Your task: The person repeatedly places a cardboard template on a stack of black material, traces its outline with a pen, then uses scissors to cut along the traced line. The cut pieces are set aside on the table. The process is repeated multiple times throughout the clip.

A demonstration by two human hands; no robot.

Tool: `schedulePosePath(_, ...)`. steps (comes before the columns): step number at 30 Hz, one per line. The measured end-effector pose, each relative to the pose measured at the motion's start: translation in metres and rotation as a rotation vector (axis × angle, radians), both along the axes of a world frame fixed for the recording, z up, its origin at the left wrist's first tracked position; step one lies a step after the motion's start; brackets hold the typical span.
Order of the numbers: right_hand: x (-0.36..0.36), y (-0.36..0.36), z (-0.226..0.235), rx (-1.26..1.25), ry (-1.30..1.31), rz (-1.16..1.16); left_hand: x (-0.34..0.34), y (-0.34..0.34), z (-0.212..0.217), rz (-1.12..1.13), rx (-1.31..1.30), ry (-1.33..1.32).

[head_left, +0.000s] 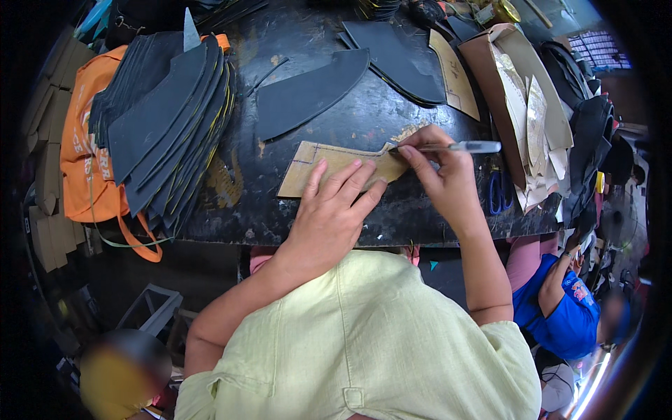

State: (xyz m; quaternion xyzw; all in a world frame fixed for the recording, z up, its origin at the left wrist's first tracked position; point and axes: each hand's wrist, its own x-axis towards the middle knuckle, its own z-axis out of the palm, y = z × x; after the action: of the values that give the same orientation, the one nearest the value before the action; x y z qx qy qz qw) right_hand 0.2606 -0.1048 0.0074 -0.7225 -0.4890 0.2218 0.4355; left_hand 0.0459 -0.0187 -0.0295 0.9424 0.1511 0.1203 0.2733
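One scuffed black table (pixel 420 222), co-worker (pixel 567 311) nearby; left hand (pixel 327 222) splayed on cardboard (pixel 299 173), right hand (pixel 449 176) pinching pen (pixel 480 146).

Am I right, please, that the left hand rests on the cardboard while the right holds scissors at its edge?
The tool is wrong: the head view shows a pen in the right hand at the edge of the cardboard. The left hand rests on it.

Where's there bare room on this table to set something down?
Bare tabletop shows between the big stack of black pieces and the tan template under the left hand, and near the front edge, between that hand and the right hand. Crowded: the left, with stack and orange bag; the right, around the open box.
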Motion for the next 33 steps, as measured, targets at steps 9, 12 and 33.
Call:
schedulePosePath(9,0.005,0.007,-0.011,0.055,0.047,0.006,0.000,0.000,0.000,-0.001,0.004,-0.027)
schedulePosePath(12,0.008,0.008,-0.006,-0.076,0.306,-0.107,0.000,0.000,-0.001,-0.006,0.025,-0.016)
schedulePosePath(33,-0.003,0.012,-0.009,-0.036,0.516,-0.047,0.001,-0.001,-0.004,0.017,0.045,-0.056)
